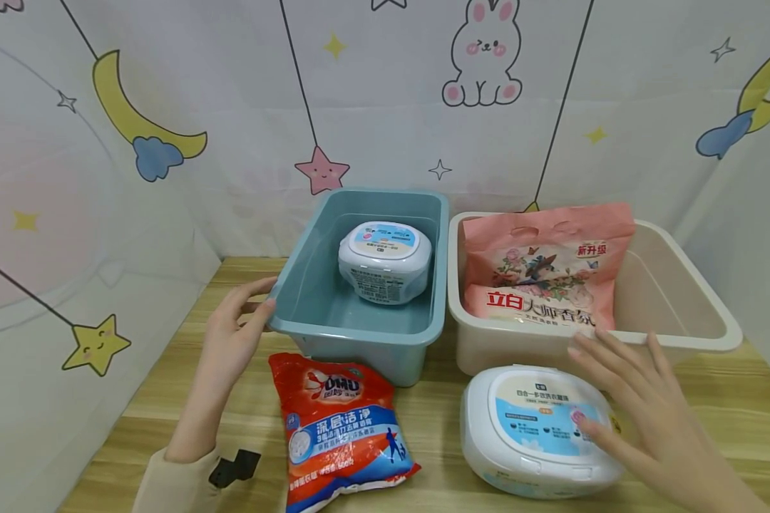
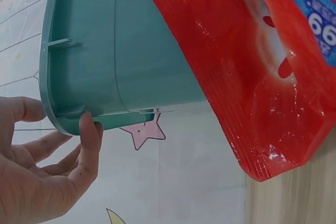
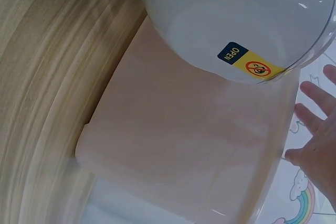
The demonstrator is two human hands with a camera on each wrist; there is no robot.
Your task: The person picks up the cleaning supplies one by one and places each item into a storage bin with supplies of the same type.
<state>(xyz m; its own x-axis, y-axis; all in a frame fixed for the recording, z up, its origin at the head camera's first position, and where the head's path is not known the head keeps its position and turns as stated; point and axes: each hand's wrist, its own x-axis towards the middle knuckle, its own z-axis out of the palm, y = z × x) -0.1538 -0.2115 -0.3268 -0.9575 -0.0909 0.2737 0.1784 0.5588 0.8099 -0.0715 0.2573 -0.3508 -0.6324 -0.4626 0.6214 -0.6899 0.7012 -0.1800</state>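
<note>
My left hand (image 1: 237,328) holds the front left rim of a blue plastic bin (image 1: 359,342), thumb and fingers about its corner, as the left wrist view also shows. Inside that bin sits a white lidded tub (image 1: 385,263). A red and blue OMO detergent bag (image 1: 343,427) lies on the table in front of it. My right hand (image 1: 648,413) is spread, fingers apart, over the right side of a second white tub (image 1: 539,431) with a blue label. It grips nothing. In the right wrist view, this tub (image 3: 231,19) has an OPEN sticker on its side.
A cream bin (image 1: 674,285) stands right beside the blue one, with a pink detergent bag (image 1: 545,263) leaning in its left part. Both bins rest on a wooden table (image 1: 186,342). Behind hangs a white curtain (image 1: 385,92) with cartoon prints.
</note>
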